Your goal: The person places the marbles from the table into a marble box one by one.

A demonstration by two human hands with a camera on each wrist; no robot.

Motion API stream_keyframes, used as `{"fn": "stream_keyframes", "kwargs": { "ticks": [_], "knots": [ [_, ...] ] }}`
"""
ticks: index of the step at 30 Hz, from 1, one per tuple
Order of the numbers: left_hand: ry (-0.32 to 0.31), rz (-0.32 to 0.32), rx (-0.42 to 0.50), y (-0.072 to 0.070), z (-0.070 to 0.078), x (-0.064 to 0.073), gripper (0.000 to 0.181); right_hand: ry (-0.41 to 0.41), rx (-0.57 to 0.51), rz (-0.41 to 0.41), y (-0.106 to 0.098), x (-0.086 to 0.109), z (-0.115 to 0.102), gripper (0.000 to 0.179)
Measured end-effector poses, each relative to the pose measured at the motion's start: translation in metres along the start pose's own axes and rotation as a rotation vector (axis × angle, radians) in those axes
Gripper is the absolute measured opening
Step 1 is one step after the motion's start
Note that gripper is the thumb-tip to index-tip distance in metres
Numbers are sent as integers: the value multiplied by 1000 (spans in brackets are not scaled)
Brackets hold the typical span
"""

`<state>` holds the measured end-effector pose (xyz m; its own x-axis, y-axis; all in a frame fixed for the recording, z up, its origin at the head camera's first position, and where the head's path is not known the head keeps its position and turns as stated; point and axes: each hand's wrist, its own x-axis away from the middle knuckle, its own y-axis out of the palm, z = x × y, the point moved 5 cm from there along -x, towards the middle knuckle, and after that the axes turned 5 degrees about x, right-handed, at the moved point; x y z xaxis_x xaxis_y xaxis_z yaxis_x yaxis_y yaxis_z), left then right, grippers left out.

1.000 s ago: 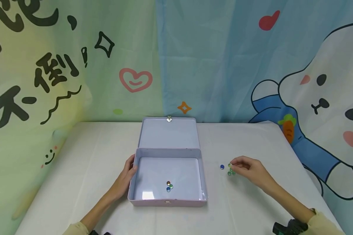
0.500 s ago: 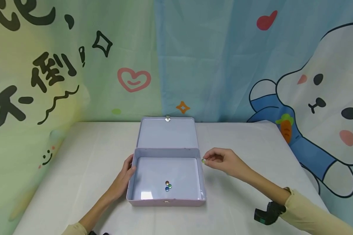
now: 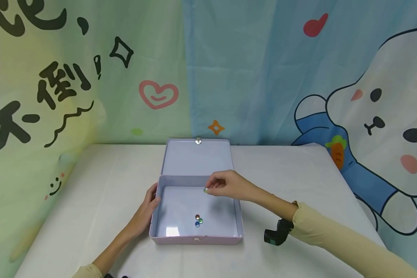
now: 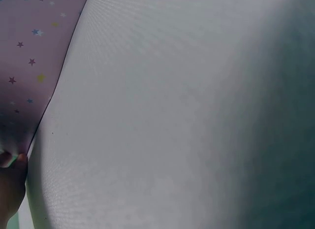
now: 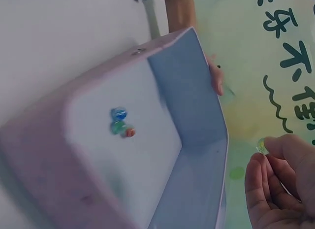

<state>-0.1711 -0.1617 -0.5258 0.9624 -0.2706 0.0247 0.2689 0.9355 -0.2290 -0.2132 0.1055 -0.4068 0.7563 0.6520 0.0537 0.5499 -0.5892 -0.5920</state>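
Observation:
An open lilac metal box (image 3: pixel 196 240) stands on the table with its hinged lid (image 3: pixel 198 158) laid back. Its outside is pink with small stars in the left wrist view. My left hand (image 3: pixel 146 210) grips the box's left side, fingertips at the rim. Over the box's back right part, my right hand (image 3: pixel 229 185) pinches a clear greenish marble (image 5: pixel 261 146) between thumb and fingertips, above the floor of the box. Inside, an orange-brown marble (image 3: pixel 197 217), a green marble (image 3: pixel 200 221) and a blue marble (image 3: pixel 197 224) lie clustered near the front.
A white cloth (image 3: pixel 118 170) covers the table. Behind it hangs a printed curtain (image 3: pixel 250 77) with a cartoon bear. My right forearm crosses the box's right wall and hides part of the table on that side.
My right hand has picked a greenish marble from the group on the right and carried it left over the box. The left hand keeps its place on the box.

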Motion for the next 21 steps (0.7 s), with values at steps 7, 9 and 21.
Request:
{"fn": "stream_keyframes", "kwargs": {
  "ticks": [7,9,21],
  "knots": [
    [13,-3,-11,0,0,0,54,-33,16,-87,22,-34,-6,11],
    [9,-1,-5,0,0,-1,54,-48,34,-108,28,-42,-7,11],
    [-2,-19,17,0,-1,-2,54,-31,206,-250,67,-76,9,5]
  ]
}}
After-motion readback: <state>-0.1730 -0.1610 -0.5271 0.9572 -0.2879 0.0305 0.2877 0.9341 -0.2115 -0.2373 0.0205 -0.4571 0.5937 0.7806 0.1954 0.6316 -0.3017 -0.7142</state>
